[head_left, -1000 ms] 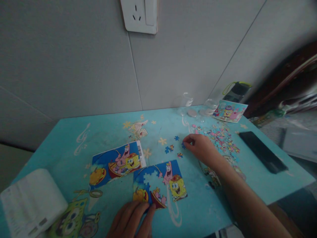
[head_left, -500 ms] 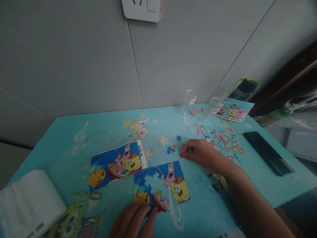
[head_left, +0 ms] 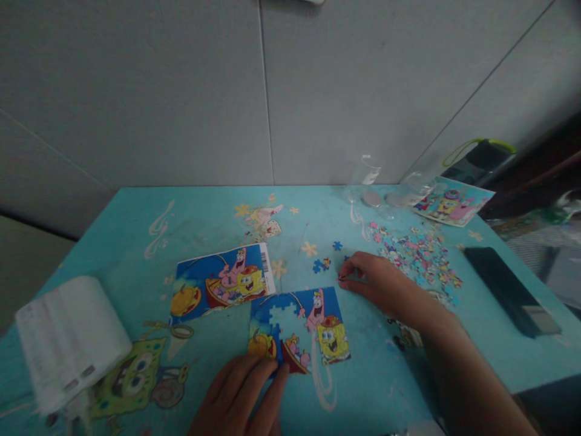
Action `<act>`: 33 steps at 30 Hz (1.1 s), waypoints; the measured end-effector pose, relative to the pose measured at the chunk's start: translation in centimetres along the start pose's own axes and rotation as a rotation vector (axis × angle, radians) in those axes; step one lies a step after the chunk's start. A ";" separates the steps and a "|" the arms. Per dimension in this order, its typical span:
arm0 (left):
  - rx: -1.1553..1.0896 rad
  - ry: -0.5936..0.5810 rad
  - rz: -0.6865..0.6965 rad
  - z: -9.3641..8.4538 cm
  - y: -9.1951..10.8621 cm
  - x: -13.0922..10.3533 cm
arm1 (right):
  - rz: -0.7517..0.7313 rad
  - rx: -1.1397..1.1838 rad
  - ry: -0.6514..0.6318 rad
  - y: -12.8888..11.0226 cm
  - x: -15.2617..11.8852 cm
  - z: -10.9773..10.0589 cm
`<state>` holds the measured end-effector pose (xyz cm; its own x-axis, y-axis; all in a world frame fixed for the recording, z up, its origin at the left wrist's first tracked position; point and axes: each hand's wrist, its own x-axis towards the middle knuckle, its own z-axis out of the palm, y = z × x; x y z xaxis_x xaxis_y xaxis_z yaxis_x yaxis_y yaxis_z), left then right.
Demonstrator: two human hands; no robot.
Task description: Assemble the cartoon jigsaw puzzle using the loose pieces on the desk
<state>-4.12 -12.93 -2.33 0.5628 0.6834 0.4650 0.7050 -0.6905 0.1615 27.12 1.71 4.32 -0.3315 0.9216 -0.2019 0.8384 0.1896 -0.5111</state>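
Note:
A partly assembled jigsaw (head_left: 333,339) lies flat on the table, with a gap running through its middle. My left hand (head_left: 247,387) rests at its lower left edge, fingers spread and fingertips touching it. To the right of the jigsaw, my right hand (head_left: 363,275) pinches a small dark puzzle piece (head_left: 342,278) between thumb and index finger. A few loose blue pieces (head_left: 318,266) lie just left of that hand. The reference card (head_left: 220,281) with the same picture is beside the jigsaw at upper left, slightly tilted.
Many loose pieces (head_left: 420,254) are spread at right. Behind them stand clear plastic containers (head_left: 370,172) and another picture card (head_left: 454,203). A black case (head_left: 511,290) lies far right. A white package (head_left: 72,339) sits at left on the turquoise table (head_left: 136,200).
The camera view has tilted down and shifted left, so the table items appear moved. My right hand has turned slightly, and the piece in its pinch shows more. My left hand stays at the jigsaw.

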 end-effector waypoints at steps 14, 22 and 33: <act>-0.069 -0.115 -0.079 -1.6 1.6 1.6 | -0.236 0.174 0.102 -1.4 0.0 0.7; -0.093 -0.150 -0.090 -1.6 1.5 1.6 | -0.085 0.479 -0.076 -4.1 -0.7 2.2; -0.021 -0.036 -0.037 -1.1 0.8 1.3 | -0.074 0.553 -0.042 -4.9 -0.6 3.9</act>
<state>-3.28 -12.81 -0.65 0.5516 0.7164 0.4272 0.7170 -0.6689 0.1962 21.55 -1.06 3.67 -0.4077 0.8960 -0.1761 0.4642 0.0373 -0.8849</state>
